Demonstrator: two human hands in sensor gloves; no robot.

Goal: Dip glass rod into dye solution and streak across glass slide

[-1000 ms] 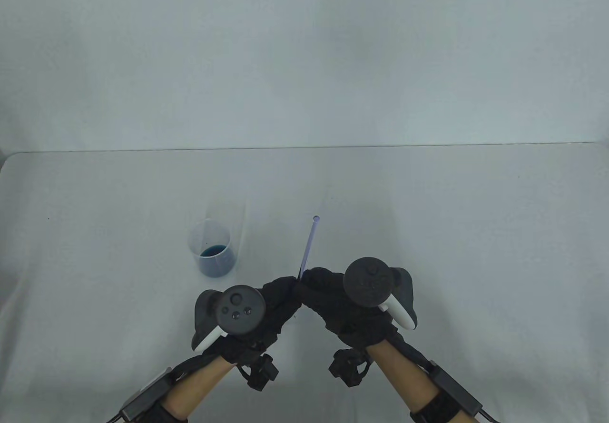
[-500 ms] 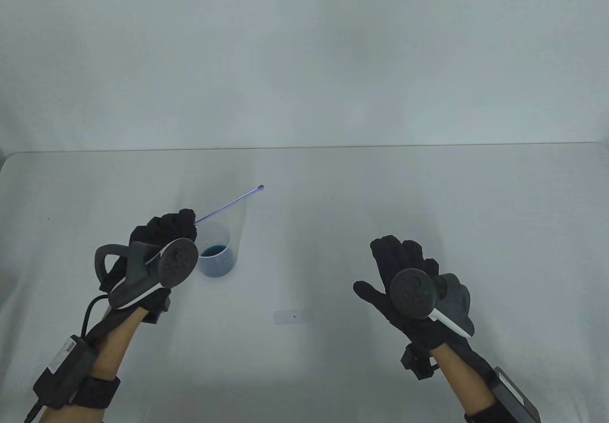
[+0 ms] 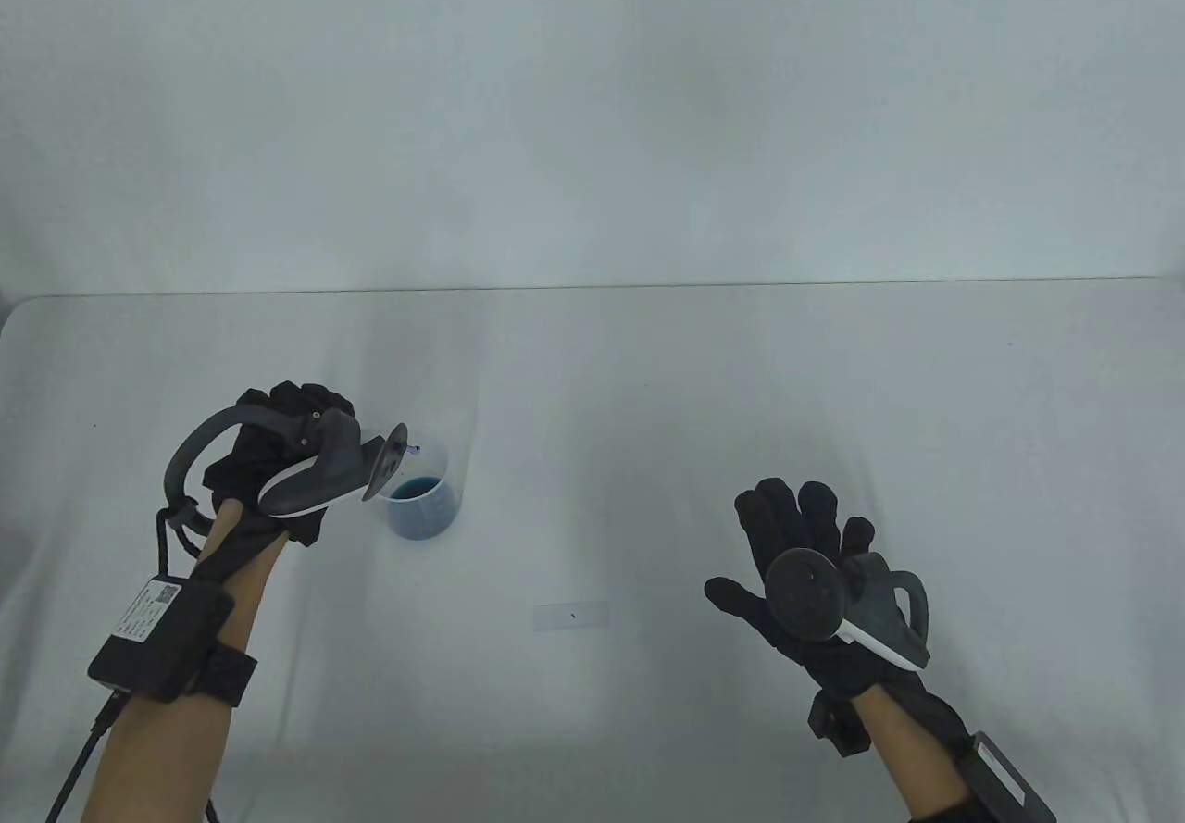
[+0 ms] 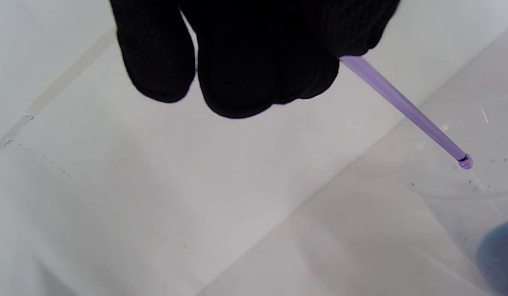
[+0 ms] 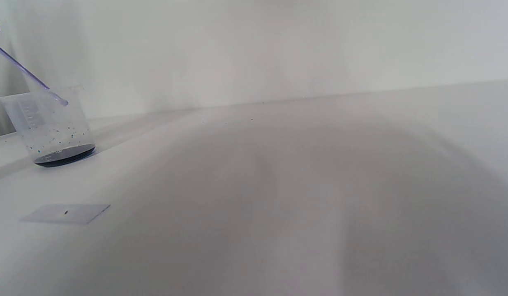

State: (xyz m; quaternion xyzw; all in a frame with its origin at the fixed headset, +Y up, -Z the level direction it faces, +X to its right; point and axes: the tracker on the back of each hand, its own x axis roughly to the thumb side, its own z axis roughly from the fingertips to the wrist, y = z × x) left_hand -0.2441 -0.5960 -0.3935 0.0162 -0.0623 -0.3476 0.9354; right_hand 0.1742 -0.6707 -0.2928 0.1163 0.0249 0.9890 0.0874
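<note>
A clear beaker (image 3: 421,494) holds a little blue dye on the table's left; it also shows in the left wrist view (image 4: 463,213) and the right wrist view (image 5: 48,127). My left hand (image 3: 287,425) grips a thin purple glass rod (image 4: 402,107), tilted down, its rounded tip at the beaker's mouth above the dye. The rod also shows in the right wrist view (image 5: 28,74). A glass slide (image 3: 572,617) with a small dark speck lies flat at the table's front middle, also in the right wrist view (image 5: 67,213). My right hand (image 3: 796,545) is open and empty, right of the slide.
The white table (image 3: 833,379) ends at a back edge against a pale wall. Small dye droplets speckle the beaker's inner wall.
The left hand carried the rod from the middle left to the beaker and tipped its end down to the mouth. The right hand moved away right, open. The slide came into view.
</note>
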